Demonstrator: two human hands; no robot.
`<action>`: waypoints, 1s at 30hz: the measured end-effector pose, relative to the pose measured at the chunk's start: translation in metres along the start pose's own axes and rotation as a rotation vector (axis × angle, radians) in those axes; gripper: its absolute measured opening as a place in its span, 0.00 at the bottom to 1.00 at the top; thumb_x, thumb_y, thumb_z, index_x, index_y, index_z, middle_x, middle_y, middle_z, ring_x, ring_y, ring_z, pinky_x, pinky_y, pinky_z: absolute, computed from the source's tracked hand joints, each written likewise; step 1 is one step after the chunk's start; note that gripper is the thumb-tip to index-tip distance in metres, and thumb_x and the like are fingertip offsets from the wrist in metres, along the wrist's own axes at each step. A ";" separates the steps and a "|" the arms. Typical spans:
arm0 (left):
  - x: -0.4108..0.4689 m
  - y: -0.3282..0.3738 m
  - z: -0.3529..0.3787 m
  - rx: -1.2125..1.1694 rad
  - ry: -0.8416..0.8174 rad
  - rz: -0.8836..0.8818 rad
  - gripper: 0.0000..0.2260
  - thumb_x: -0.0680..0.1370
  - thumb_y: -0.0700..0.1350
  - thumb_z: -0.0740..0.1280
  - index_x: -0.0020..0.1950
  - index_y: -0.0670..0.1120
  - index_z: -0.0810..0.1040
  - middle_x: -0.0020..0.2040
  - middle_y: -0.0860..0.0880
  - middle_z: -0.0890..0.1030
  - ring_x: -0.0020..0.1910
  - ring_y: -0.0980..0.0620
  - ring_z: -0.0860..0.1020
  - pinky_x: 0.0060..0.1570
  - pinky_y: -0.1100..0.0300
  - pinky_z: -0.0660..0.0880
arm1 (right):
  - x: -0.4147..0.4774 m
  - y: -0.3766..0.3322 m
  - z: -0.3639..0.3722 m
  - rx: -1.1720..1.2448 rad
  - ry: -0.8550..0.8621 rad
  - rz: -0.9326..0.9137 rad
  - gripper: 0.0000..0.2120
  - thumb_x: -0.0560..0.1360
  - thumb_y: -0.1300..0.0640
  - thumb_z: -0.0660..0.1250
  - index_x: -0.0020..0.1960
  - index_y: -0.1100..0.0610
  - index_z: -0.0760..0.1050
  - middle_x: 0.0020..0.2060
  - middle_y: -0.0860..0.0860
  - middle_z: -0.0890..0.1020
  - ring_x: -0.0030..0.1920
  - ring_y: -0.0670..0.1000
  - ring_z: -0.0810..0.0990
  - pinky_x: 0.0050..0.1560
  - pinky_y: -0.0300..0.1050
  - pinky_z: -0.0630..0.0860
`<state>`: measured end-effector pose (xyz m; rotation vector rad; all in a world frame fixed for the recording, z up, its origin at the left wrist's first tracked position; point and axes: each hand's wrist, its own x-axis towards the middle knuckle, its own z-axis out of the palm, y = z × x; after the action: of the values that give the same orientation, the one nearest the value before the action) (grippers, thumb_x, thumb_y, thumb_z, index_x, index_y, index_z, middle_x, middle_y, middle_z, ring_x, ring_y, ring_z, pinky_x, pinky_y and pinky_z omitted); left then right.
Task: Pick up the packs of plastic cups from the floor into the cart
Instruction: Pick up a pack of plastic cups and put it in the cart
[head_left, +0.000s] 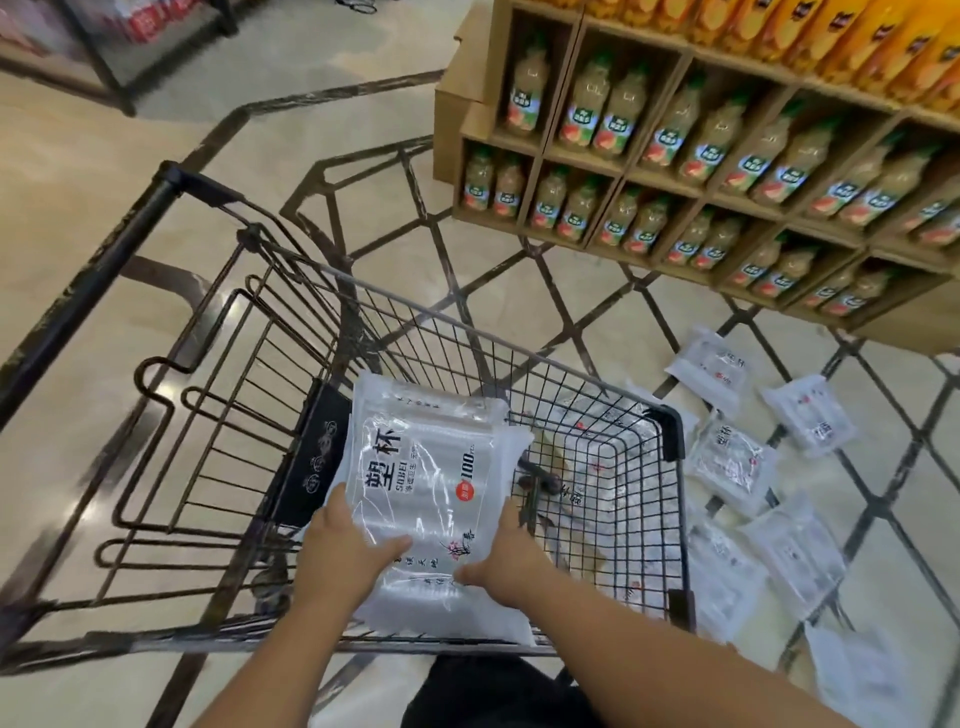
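Inspector: Hands first. What are they doing?

Observer: Left hand and right hand are both clamped on one stack of clear plastic-wrapped packs of plastic cups, lower centre of the frame. Thumbs lie on the printed top face, and the fingers wrap the left and right edges. The top pack carries black characters and a red "100" mark.

Inspector: Where is that stack relative to the cart?

Observer: Over the open basket of the dark wire shopping cart, tilted, with its far end higher. Whether its lower end touches the near rim, I cannot tell.

Inspector: Anything already in the basket?

Observer: Pale wrapped shapes show through the mesh at the basket's right side. I cannot tell whether they lie inside or on the floor beyond.

Inspector: And the floor?

Observer: Cream polished tile floor with dark inlaid lines. Loose cup packs lie right of the cart: one farthest up, one right of it, one just beside the cart corner, two lower, and one at the bottom right.

Inspector: Surroundings?

Observer: Cardboard display shelving in the upper right, its compartments filled with pale juice bottles with green caps. Orange bottles line the top row.
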<state>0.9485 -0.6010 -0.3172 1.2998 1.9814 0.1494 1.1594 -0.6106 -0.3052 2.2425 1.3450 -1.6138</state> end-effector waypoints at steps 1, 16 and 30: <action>0.001 -0.004 0.000 0.015 -0.006 0.002 0.53 0.65 0.63 0.78 0.78 0.44 0.54 0.73 0.39 0.66 0.70 0.39 0.68 0.66 0.46 0.69 | 0.002 0.000 0.004 0.006 0.003 0.006 0.56 0.70 0.52 0.79 0.80 0.49 0.38 0.69 0.56 0.72 0.59 0.56 0.78 0.49 0.43 0.78; -0.001 -0.023 0.018 0.278 -0.026 0.134 0.55 0.67 0.59 0.78 0.80 0.48 0.44 0.76 0.40 0.58 0.72 0.39 0.65 0.67 0.45 0.70 | 0.011 0.008 0.016 -0.332 0.039 0.003 0.60 0.70 0.43 0.76 0.78 0.48 0.29 0.73 0.60 0.64 0.66 0.59 0.73 0.61 0.54 0.77; -0.049 0.039 0.056 0.530 -0.026 0.720 0.42 0.69 0.67 0.62 0.79 0.53 0.56 0.78 0.43 0.62 0.74 0.39 0.59 0.63 0.33 0.67 | -0.034 0.101 -0.056 -0.700 0.324 -0.161 0.44 0.78 0.34 0.57 0.79 0.48 0.31 0.80 0.57 0.39 0.79 0.60 0.39 0.78 0.59 0.43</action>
<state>1.0235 -0.6389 -0.3135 2.3063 1.4881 -0.0605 1.2663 -0.6651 -0.2947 2.0182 1.8341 -0.6340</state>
